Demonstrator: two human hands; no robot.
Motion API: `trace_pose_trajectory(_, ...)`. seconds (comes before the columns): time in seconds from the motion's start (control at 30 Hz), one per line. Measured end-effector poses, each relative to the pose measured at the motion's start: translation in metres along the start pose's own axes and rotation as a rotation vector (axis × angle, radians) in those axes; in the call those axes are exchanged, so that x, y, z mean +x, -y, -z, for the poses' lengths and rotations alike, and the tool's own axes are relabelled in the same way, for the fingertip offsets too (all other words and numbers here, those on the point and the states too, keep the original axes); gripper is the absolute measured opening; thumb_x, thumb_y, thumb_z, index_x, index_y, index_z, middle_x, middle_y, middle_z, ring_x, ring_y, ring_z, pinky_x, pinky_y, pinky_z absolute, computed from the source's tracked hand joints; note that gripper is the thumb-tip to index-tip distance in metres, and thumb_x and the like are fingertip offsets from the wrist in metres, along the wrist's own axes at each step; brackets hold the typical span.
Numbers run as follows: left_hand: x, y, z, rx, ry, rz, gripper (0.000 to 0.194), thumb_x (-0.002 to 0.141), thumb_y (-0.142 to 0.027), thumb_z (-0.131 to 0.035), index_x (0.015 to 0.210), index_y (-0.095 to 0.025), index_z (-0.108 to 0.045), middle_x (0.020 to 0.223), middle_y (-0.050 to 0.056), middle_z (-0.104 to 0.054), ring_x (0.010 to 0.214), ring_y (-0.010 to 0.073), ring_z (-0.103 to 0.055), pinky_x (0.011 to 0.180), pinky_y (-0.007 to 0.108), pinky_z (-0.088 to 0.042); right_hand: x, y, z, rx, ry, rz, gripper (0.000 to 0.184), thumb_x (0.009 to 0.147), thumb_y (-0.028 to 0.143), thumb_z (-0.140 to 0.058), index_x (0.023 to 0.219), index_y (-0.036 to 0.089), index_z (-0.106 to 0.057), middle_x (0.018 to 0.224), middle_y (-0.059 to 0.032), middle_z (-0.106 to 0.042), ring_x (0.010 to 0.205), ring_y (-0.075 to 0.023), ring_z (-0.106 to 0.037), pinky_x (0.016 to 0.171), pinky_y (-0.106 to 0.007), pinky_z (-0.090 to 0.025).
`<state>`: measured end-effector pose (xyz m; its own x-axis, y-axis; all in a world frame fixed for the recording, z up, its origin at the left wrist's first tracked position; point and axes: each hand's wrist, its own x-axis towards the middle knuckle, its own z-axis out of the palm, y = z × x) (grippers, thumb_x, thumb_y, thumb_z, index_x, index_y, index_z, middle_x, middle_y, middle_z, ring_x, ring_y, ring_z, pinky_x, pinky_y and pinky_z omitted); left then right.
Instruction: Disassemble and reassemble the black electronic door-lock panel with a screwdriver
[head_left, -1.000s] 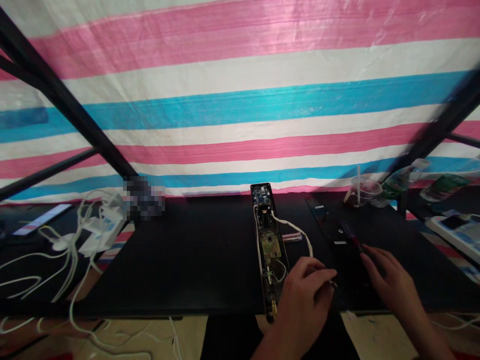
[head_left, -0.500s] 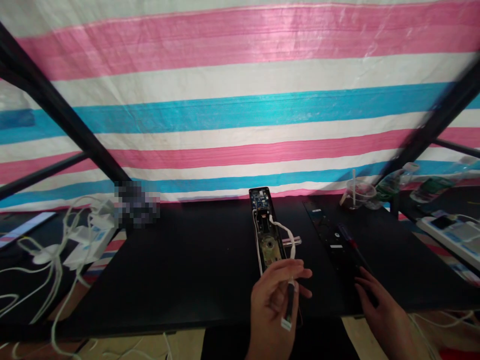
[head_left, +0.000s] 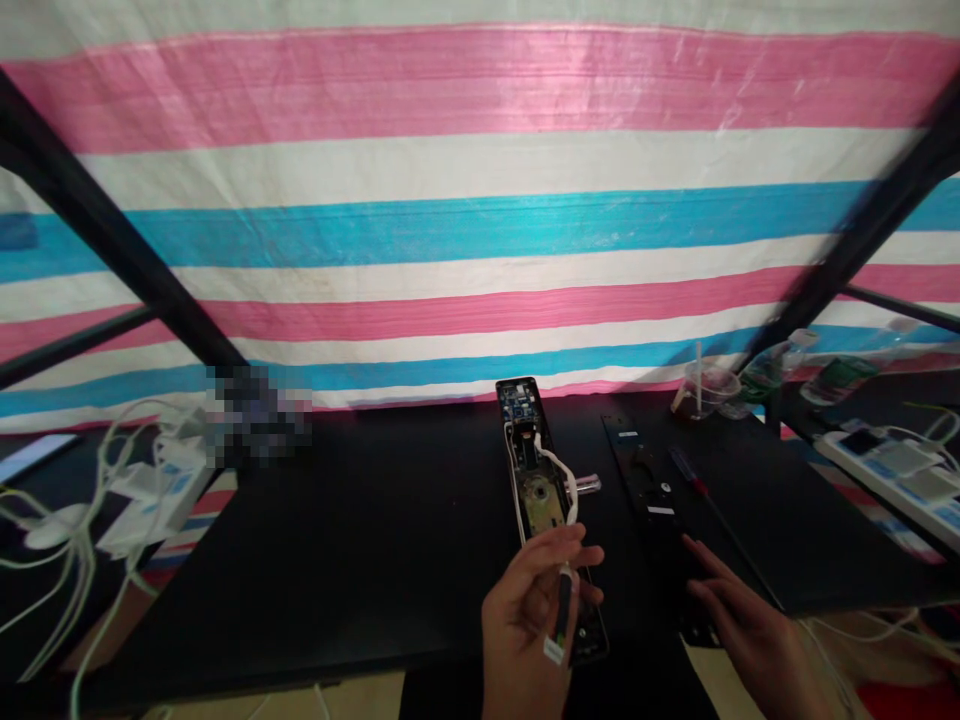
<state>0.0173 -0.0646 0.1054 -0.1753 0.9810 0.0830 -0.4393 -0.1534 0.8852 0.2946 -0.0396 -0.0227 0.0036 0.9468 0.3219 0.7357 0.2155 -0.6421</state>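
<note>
My left hand (head_left: pixel 525 610) is closed on the white cable (head_left: pixel 564 472), near a dark section with a white tag at its end. The cable runs from a long, narrow black housing (head_left: pixel 519 390), which lies open with a circuit board (head_left: pixel 517 403) at its far end and a brass-coloured plate inside. A shiny handle-like bar (head_left: pixel 586 484) sticks out on its right. My right hand (head_left: pixel 739 610) reaches over the lower part of a flat black panel (head_left: pixel 637 465), thumb and fingers apart. Just right of that hand lies a screwdriver (head_left: pixel 697 487).
A plastic cup with a straw (head_left: pixel 703 390) and plastic bottles (head_left: pixel 772 375) stand or lie at the back right. Power strips (head_left: pixel 877 485) with cables flank the black table (head_left: pixel 360 540) on both sides. A striped sheet hangs behind, between black frame bars.
My right hand has moved left, away from the screwdriver and over the black panel. My left hand still holds the cable. The whole view has shifted slightly.
</note>
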Motion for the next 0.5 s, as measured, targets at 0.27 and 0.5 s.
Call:
trace_pose_trajectory(0.27,0.0,-0.008,-0.001,0.018,-0.022,0.015,0.016,0.082,-0.031,-0.074,0.091,-0.018,-0.075,0.116,0.016,-0.072,0.094,0.0294,-0.074,0.068,0.031,-0.062,-0.024,-0.007,-0.035,-0.13,-0.061,0.066,0.052,0.085,0.061,-0.06,0.118,0.022,-0.071,0.148,-0.0134,-0.051,0.129,-0.036,-0.055,0.101,-0.053,-0.052)
trace_pose_trajectory(0.5,-0.003,-0.006,0.0,0.004,-0.017,0.0,0.017,0.079,-0.032,-0.076,0.091,-0.02,-0.076,0.115,0.015,-0.072,0.094,0.0289,-0.074,0.068,0.031,-0.061,-0.044,0.009,-0.049,-0.311,0.087,0.183,0.069,0.089,0.056,-0.055,0.15,0.029,-0.04,0.156,-0.0114,-0.039,0.143,-0.0396,-0.037,0.1,-0.06,-0.046)
